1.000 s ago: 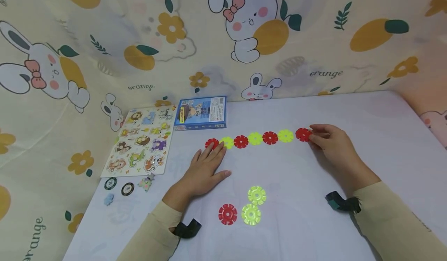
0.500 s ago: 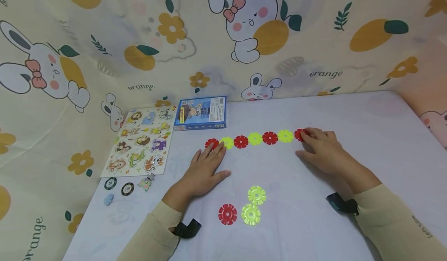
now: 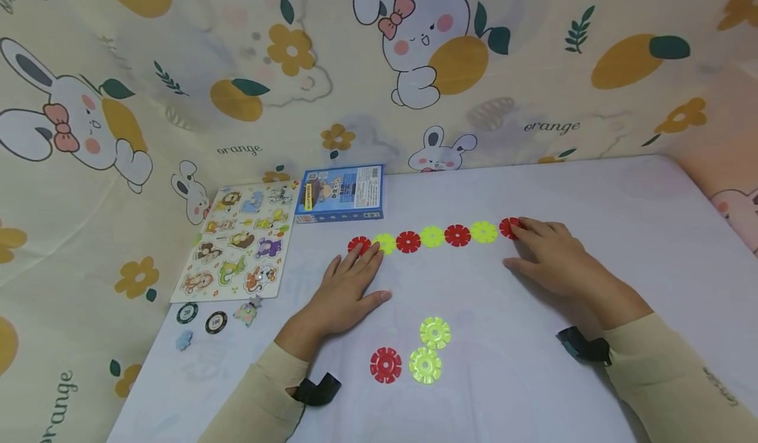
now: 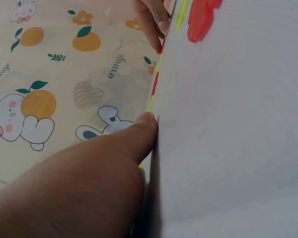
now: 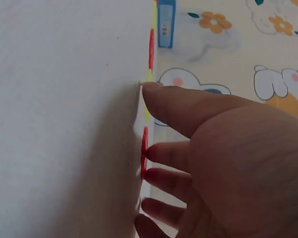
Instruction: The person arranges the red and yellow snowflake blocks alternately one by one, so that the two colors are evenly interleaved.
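Nearest the camera come beige cloth sleeves (image 3: 260,390), each with a black strap (image 3: 318,390) at the cuff. Between them lie a loose red disc (image 3: 385,365) and two yellow-green discs (image 3: 426,365), round, shiny, notched about the rim like cogs, with a hole in the middle. The left hand (image 3: 346,295) lies flat, its grip unclosed, fingers spread on the left end of a row (image 3: 433,236) of seven such discs, red and yellow-green by turns. The right hand (image 3: 551,259) also has a relaxed, unclosed grip, its fingertips resting on the red end disc (image 3: 507,228); whether that disc meets its neighbour is too fine to tell.

At the left lie two printed chips (image 3: 216,322), a pale blue piece (image 3: 184,339) and a small greenish figure (image 3: 247,311). Beyond them are a flat board (image 3: 231,291) of animal pictures and a blue box (image 3: 340,194).

Smooth white cloth covers the worktop (image 3: 485,285); a cream backdrop (image 3: 367,114) printed with rabbits and oranges rises behind.

The worktop's left and right edges slant outward toward the viewer. A broad span of cloth separates row from loose discs; more stretches right of the right hand.
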`<action>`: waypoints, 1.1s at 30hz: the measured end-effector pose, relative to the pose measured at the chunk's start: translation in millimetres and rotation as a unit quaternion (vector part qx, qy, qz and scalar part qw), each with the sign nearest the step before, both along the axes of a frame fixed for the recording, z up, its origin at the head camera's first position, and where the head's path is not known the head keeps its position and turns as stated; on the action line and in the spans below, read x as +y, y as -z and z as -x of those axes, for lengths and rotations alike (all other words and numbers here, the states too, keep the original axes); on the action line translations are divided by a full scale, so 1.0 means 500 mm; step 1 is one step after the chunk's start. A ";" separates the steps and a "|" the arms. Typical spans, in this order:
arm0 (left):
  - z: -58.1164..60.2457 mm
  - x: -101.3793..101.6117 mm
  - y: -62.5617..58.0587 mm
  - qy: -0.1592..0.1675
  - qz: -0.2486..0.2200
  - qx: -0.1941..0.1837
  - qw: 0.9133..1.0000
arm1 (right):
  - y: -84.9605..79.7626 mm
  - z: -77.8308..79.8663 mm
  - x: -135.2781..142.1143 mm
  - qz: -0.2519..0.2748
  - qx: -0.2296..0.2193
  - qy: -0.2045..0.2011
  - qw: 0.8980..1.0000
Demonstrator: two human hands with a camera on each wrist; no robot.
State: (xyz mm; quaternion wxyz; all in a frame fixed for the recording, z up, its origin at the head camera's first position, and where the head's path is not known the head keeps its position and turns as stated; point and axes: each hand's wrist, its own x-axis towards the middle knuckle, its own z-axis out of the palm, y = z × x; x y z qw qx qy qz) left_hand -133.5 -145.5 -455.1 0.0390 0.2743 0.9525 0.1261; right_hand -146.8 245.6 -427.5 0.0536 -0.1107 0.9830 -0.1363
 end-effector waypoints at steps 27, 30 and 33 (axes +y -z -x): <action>0.001 0.002 -0.001 -0.003 0.002 0.001 1.000 | -0.051 -0.048 -0.081 0.443 -0.113 -0.133 0.879; 0.000 0.001 0.000 -0.004 0.000 0.000 1.000 | -0.038 -0.064 -0.121 0.453 -0.167 -0.186 0.856; 0.000 0.001 0.000 -0.005 0.001 -0.003 1.000 | -0.022 -0.082 -0.154 0.404 -0.211 -0.201 0.867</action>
